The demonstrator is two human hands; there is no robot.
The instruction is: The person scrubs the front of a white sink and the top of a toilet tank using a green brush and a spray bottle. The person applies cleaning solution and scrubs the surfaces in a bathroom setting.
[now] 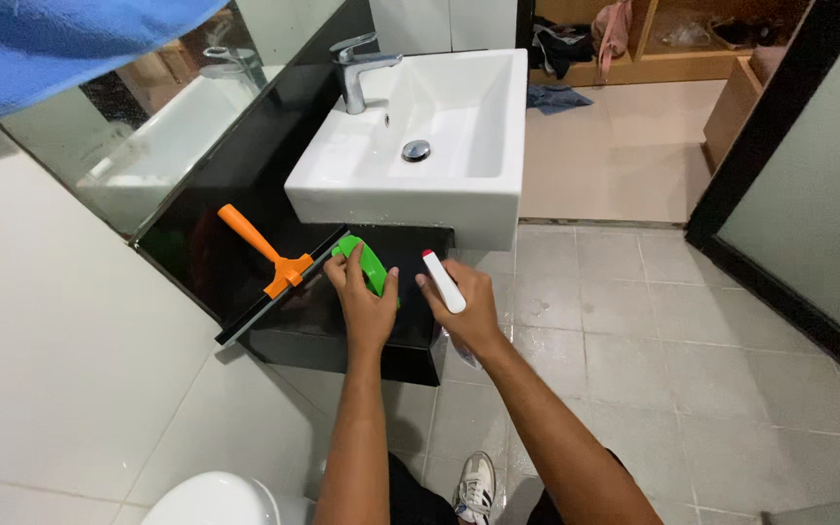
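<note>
My left hand (pixel 362 297) grips a green object (pixel 369 262), perhaps a brush or scrubber, over the black counter (pixel 245 175) just below the white sink (pixel 420 146). In my right hand (pixel 467 311) is a spray bottle (pixel 444 282) with a white body and a red tip, its clear lower part hanging under the palm. An orange-handled squeegee (pixel 269 258) lies on the counter at its front edge, just left of my left hand.
A chrome tap (pixel 357 68) stands at the sink's back. A mirror (pixel 157 117) covers the wall on the left. A white toilet rim (pixel 216 501) shows at the bottom. Blue cloth (pixel 51 44) hangs at the top left. Grey floor tiles (pixel 653 331) spread right.
</note>
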